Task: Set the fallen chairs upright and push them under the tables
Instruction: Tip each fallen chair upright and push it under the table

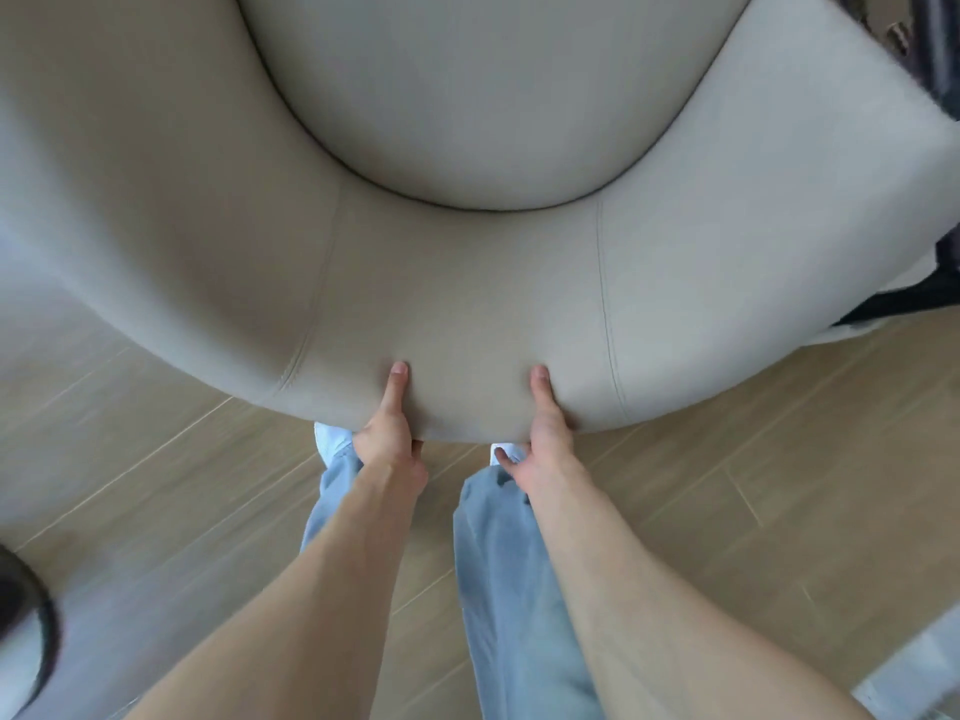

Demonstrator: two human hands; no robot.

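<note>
one pale upholstered chair (467,283) fills most of the view, upright on the wood floor (753,459). both hands clamp its curved backrest: left hand (387,433) and right hand (545,439), thumbs on top, fingers curled underneath.

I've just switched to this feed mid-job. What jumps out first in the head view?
A big cream upholstered chair with a curved back fills the upper two thirds of the view, its round seat cushion at top centre. Low in the middle, the left hand and right hand grip the back's near edge, thumbs on top and fingers hidden underneath. Below them are light blue trousers and a wood-plank floor.
</note>
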